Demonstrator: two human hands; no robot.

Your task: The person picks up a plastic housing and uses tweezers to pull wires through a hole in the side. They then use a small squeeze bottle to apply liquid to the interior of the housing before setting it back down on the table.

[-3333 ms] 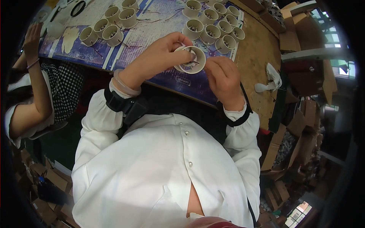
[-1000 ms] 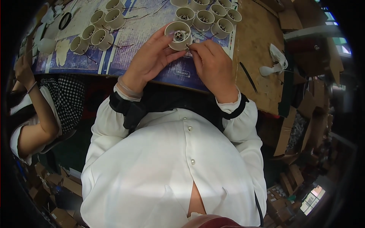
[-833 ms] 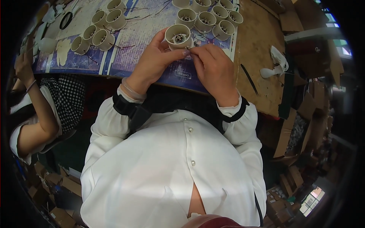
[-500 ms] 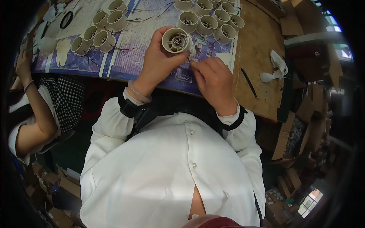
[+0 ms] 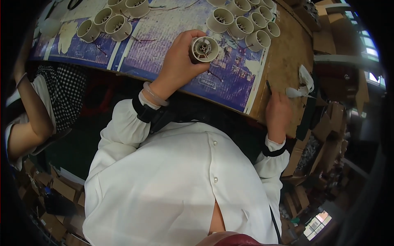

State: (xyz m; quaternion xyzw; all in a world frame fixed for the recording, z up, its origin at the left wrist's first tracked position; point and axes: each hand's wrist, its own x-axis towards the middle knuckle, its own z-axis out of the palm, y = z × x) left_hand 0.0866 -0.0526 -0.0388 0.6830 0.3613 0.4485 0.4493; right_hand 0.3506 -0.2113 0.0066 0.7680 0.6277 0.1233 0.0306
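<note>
My left hand is wrapped around a cream cup-shaped plastic housing, its open mouth facing up. Inside the housing shows a spoked metal centre, and a thin dark wire trails below it. Over at the right, my right hand lies on the bare brown board, fingers closed over a thin black stick. Only the stick's far tip shows; the rest is hidden under the hand.
Similar cream housings with wires stand in two groups, one at far left and one at far right. Crumpled white plastic lies beside my right hand. A co-worker's arm is at the left; cardboard boxes stand off the table's right side.
My right hand has left the housing's wire and moved right onto the black stick. My left hand still holds the housing, now slightly farther right in view. The view has shifted a little.
</note>
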